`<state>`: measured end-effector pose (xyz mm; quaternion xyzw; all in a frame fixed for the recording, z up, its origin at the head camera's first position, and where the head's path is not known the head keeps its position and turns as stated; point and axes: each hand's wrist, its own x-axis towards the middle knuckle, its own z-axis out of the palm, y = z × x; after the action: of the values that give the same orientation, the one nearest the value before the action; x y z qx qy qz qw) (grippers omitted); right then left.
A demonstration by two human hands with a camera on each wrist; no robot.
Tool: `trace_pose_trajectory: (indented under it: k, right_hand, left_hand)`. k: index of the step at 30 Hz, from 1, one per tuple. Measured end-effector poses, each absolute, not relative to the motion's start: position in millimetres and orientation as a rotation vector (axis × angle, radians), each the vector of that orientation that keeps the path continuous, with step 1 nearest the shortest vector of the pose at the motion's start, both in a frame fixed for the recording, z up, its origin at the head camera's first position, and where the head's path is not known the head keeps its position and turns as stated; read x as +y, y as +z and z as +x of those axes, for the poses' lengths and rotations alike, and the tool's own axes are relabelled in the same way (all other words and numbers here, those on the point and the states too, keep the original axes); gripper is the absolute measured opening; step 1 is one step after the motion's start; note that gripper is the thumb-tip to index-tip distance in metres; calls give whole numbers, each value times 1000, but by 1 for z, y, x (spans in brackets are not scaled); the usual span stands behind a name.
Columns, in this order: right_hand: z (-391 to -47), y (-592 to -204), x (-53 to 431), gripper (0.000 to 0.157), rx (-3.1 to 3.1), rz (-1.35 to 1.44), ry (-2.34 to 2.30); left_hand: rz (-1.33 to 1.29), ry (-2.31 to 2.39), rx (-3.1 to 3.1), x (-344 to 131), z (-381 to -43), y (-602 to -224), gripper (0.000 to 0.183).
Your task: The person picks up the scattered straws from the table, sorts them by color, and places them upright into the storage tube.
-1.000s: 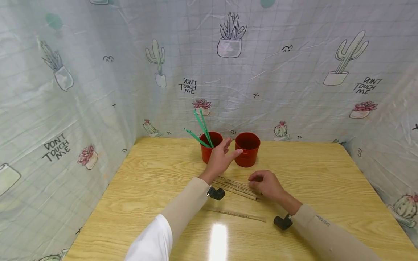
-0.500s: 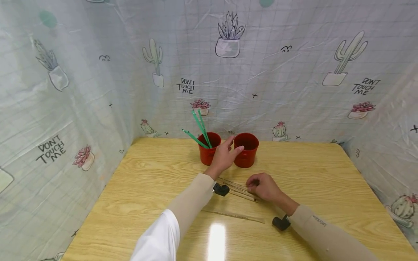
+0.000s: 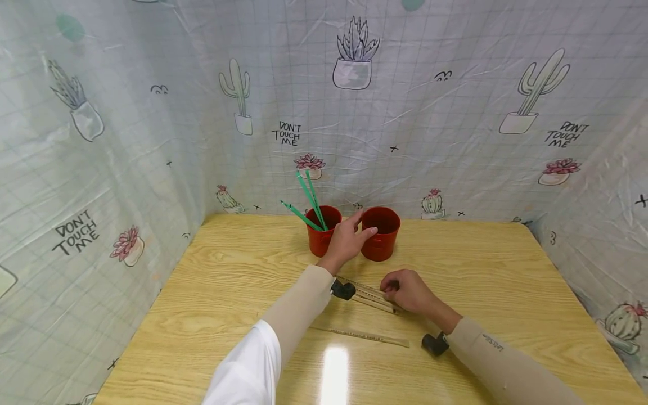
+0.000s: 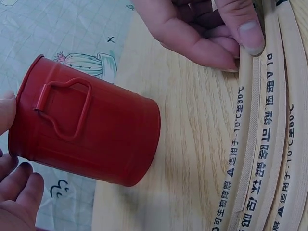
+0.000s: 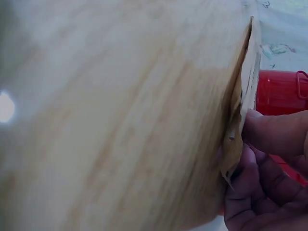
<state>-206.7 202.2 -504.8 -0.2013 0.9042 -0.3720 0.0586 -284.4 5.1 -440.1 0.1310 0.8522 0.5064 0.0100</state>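
Observation:
My left hand (image 3: 346,241) is at the side of the right-hand red bucket (image 3: 379,247), fingers extended and thumb at its rim. In the left wrist view this bucket (image 4: 91,125) shows a wire handle. My right hand (image 3: 412,291) pinches the near end of a paper-wrapped straw (image 5: 243,110) between thumb and fingers. Several brown paper-wrapped straws (image 3: 372,300) with printed black lettering lie side by side there, partly hidden by my left sleeve. The left-hand red bucket (image 3: 318,243) holds several green wrapped straws (image 3: 302,215), leaning left.
One more brown wrapped straw (image 3: 361,334) lies apart, nearer the front of the wooden table (image 3: 481,270). A patterned cloth (image 3: 405,124) hangs behind the table and along both sides. Black wrist cameras (image 3: 434,344) stick out from both sleeves.
My left hand has shifted slightly right, its thumb coming to the right-hand bucket's rim. My right hand has lowered a little onto the straws and now pinches one. The head view has shifted slightly.

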Motion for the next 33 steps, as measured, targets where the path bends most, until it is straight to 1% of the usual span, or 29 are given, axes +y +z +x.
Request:
trace_pose_trajectory:
  k: [3,10,21,27,33]
  right_hand:
    - [-208,-502,202,11,2754,-646,-1060]
    - [-208,-497,200,12,2767,-738,-873]
    - [-206,-489,202,18,2744,-787,-673]
    - [-202,-487,213,22,2765,-884,-543]
    - [-194,-479,231,27,2780,-902,-560]
  left_hand:
    - [403,1590,2654,5,-285,-441,69]
    - [468,1589,2681,5,-288,-445,61]
    - [437,1583,2681,4,-286,-443,64]
    - [417,1561,2703,3,-288,-445,65]
    - [422,1553,2700,5,-289,-445,66]
